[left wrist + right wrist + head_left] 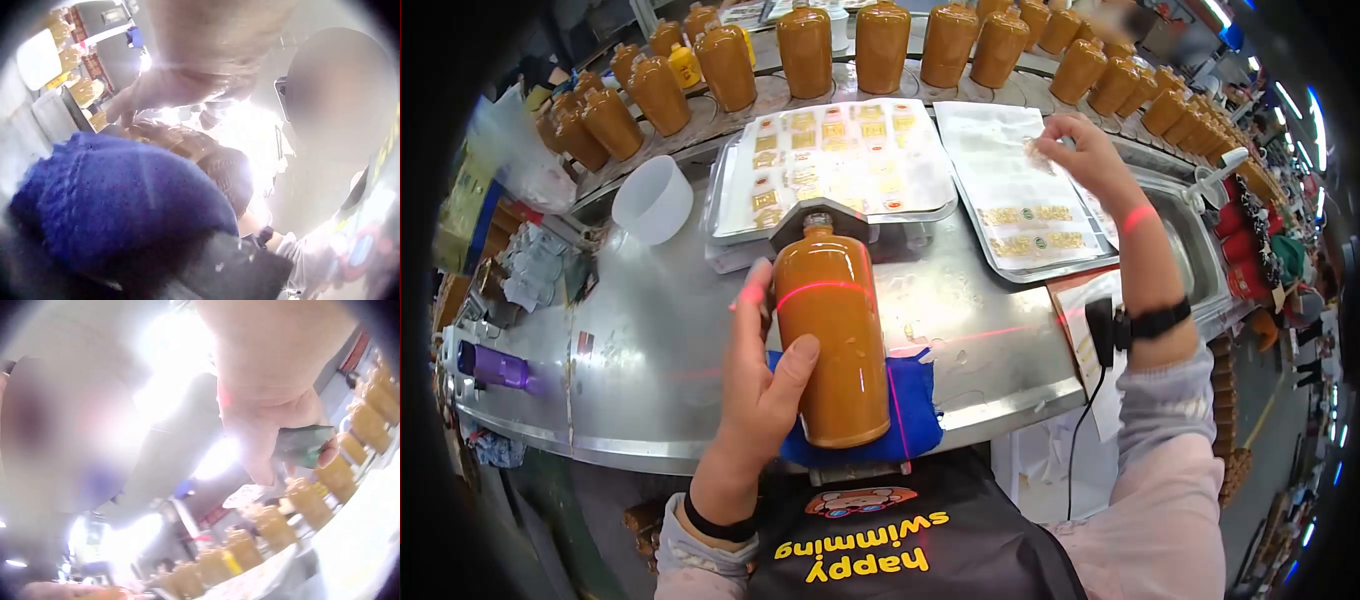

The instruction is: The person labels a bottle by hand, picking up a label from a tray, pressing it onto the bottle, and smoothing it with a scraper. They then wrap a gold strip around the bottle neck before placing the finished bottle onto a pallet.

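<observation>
The brown glazed bottle point(832, 330) lies on its side on a blue cloth point(915, 405) at the near edge of the steel counter point(650, 335), its neck pointing away towards a dark notched rest point(788, 228). The person's left hand point(755, 395) lies along the bottle's left flank, thumb laid on the wall and fingers fairly straight beside it, steadying rather than wrapped round. The right hand point(1088, 160), above the right-hand backing sheet point(980, 145), pinches a thin patterned decal point(1033, 154) at its fingertips; the right wrist view also shows a greenish flat piece point(303, 447) between the fingers, though what it is cannot be told. The bottle looks like stiff ceramic, probably fairly heavy, slick where drops cling to the glaze, and liable to chip if knocked on steel. Its round body would likely roll, so the broad middle gives a safer hold than the narrow neck. The decal seems very light, limp and easily torn or creased; an edge or corner is the best place to pinch it.
</observation>
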`<state>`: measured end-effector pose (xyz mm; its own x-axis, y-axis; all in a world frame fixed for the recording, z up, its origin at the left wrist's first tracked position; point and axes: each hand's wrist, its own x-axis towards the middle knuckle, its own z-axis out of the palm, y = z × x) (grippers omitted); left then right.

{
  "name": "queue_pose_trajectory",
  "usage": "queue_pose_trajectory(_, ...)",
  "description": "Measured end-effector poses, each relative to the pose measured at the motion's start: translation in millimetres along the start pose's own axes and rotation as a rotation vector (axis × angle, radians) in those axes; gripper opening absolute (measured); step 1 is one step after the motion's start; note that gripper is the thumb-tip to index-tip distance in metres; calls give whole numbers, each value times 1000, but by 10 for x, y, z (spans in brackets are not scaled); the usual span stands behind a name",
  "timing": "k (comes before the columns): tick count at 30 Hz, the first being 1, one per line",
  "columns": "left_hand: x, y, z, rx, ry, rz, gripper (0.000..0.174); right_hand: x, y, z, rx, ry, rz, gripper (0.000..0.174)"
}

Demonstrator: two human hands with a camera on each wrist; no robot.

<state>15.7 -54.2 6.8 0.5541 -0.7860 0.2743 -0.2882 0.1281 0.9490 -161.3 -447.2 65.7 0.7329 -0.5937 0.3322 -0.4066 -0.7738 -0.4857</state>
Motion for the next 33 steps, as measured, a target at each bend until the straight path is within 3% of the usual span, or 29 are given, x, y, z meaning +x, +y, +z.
queue_pose_trajectory(1, -23, 23, 2, -81, -72, -120, 76, 141, 375, -5, -119, -52, 124, 22)
queue_pose_trajectory(4, -24, 33, 47, -208, -79, -149, 80, 232, 1479, 219, -419, -148, 359, 27)
queue_pose_trajectory(7, -15, 1, 80, -280, -76, -130, 82, 154, 1743, 478, -571, -219, 534, 22)
queue_pose_trajectory(11, 3, 20, 106, -338, -81, -175, 81, 216, 1751, 412, -743, -131, 205, 18)
queue_pose_trajectory(16, -19, -111, 38, -301, -115, -149, 73, 65, 66, 141, -240, -7, -105, 17)
queue_pose_trajectory(20, -5, -143, -6, -526, -57, -164, 66, -310, -1285, 61, 264, -215, -221, 11)
queue_pose_trajectory(22, 14, -123, -56, -453, -32, -164, 64, -474, -1720, 154, 398, -287, -294, 10)
queue_pose_trajectory(25, 73, -37, -47, -480, 1, -170, 64, -619, -1931, 545, 490, -322, -373, 12)
queue_pose_trajectory(27, 101, 51, -21, -520, 4, -178, 66, -689, -1962, 729, 479, -338, -321, 12)
queue_pose_trajectory(30, 144, -132, 52, -254, 48, -121, 72, -765, -1946, 942, 443, -264, -299, 13)
queue_pose_trajectory(33, 148, -142, 87, -182, 62, -110, 75, -809, -1968, 985, 460, -183, -285, 14)
